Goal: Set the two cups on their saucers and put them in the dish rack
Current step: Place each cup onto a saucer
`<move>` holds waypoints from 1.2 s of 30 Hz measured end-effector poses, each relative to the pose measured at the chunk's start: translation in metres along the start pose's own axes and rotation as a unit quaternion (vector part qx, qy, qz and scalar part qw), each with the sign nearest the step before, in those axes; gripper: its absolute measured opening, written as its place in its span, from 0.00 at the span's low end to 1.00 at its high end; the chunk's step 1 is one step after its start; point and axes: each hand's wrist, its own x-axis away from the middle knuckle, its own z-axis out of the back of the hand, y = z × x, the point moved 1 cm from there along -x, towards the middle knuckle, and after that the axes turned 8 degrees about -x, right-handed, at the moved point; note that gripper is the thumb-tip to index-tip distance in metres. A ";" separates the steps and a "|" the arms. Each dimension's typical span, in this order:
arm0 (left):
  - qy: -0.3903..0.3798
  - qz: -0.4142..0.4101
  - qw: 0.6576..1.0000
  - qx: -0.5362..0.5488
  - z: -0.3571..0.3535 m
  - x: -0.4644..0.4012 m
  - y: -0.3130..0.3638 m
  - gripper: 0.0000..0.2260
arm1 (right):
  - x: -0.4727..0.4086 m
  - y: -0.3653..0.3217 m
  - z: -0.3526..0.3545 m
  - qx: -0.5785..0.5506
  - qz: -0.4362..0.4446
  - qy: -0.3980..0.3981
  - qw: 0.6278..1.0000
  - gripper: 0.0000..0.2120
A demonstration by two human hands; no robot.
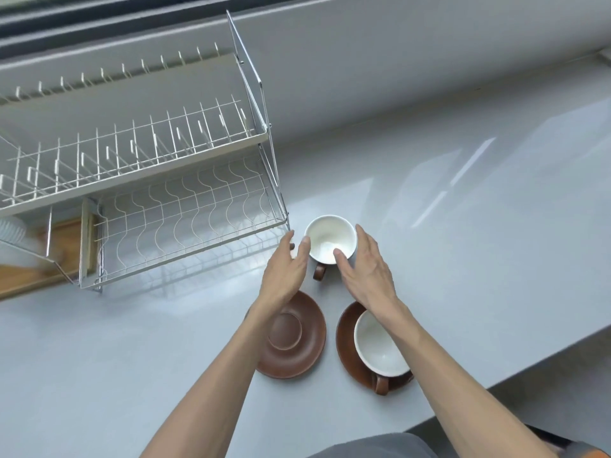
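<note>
A white-lined cup (pixel 325 238) with a brown handle stands on the grey counter just right of the dish rack (pixel 185 219). My left hand (pixel 286 266) is at its left side and my right hand (pixel 367 262) at its right side, fingers apart and touching or nearly touching the rim. Nearer to me lies a bare brown saucer (pixel 291 335). To its right a second brown saucer (pixel 347 345) carries the other cup (pixel 378 345), partly hidden by my right forearm.
The two-tier wire rack has an upper plate tier (pixel 132 150) and a lower wavy-wire shelf. A wooden board (pixel 39 259) and a white ribbed item (pixel 11 231) sit at its left end. The counter edge (pixel 496 385) drops off at the right front.
</note>
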 end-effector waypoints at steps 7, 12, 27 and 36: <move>-0.086 0.102 0.961 0.240 -0.004 -0.017 0.015 0.18 | -0.021 -0.001 -0.007 -0.162 -0.132 -0.035 0.977 0.33; -0.095 0.105 0.957 0.254 -0.006 -0.022 0.013 0.17 | -0.027 -0.002 -0.005 -0.215 -0.157 -0.021 0.964 0.25; -0.078 0.056 0.970 0.224 0.019 0.035 -0.003 0.23 | 0.019 -0.014 -0.022 -0.216 -0.120 -0.040 0.968 0.36; -0.052 0.093 0.975 0.195 0.043 0.079 -0.038 0.21 | 0.068 -0.019 -0.045 -0.213 -0.087 -0.083 0.970 0.34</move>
